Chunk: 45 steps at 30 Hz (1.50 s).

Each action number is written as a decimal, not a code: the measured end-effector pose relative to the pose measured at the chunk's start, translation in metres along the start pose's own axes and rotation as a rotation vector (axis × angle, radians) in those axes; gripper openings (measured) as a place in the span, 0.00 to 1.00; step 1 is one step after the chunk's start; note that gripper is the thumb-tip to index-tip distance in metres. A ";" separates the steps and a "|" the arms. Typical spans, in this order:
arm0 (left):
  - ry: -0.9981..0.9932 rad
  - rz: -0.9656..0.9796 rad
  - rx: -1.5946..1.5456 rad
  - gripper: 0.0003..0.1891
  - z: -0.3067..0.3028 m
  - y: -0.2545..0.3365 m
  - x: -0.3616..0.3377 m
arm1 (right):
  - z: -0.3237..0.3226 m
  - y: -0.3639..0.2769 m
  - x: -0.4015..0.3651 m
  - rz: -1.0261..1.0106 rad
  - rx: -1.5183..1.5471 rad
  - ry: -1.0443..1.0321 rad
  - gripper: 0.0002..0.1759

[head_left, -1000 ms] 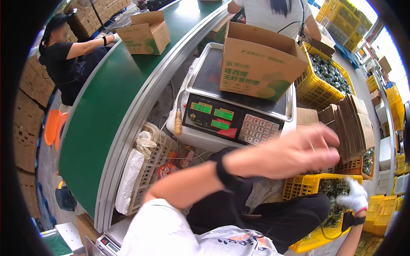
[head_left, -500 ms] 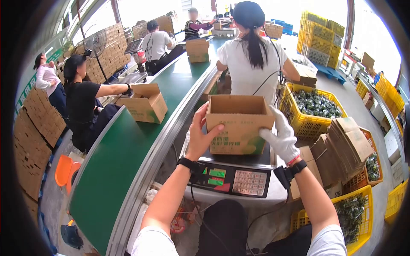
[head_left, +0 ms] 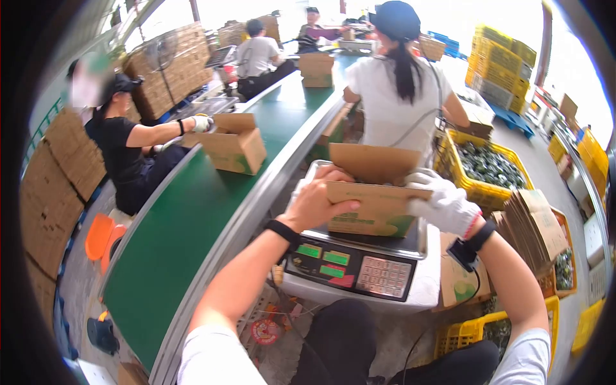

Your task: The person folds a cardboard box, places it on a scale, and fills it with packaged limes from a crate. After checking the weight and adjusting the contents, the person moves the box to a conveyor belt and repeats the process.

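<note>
While the bare left hand (head_left: pixel 324 196), half curled, holds the open carton (head_left: pixel 369 215) by its left end, thumb against the front panel, the gloved right hand (head_left: pixel 443 202) has its fingers bent over the right end. Between them, the carton sits on a weighing scale (head_left: pixel 350 266), its green characters too blurred to read. Just below the hands, three lit displays (head_left: pixel 333 258) and a keypad (head_left: pixel 385 276) are likewise illegible. Left of the left hand, another box (head_left: pixel 240 157) on the conveyor belt (head_left: pixel 192 231) bears smudged green print.
</note>
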<state>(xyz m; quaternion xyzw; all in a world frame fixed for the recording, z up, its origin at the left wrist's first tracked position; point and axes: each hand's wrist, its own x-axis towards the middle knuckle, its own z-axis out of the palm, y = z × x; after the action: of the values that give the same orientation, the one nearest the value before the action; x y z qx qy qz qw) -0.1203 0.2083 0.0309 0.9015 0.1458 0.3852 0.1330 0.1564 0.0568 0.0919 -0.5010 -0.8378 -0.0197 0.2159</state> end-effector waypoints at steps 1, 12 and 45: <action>0.014 -0.051 -0.064 0.23 0.000 0.003 -0.004 | 0.011 0.025 -0.006 -0.099 -0.043 0.012 0.18; 0.287 -0.182 -0.359 0.20 0.023 -0.015 -0.039 | 0.073 0.029 -0.020 0.784 1.121 -0.037 0.36; 0.644 -1.213 -0.705 0.45 -0.239 -0.153 -0.265 | 0.241 -0.223 0.293 0.529 0.872 -0.301 0.54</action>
<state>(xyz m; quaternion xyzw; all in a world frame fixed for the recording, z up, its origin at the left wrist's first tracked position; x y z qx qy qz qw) -0.4952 0.2829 -0.0369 0.4119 0.5144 0.5118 0.5512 -0.2336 0.2498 0.0266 -0.5564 -0.6350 0.4574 0.2792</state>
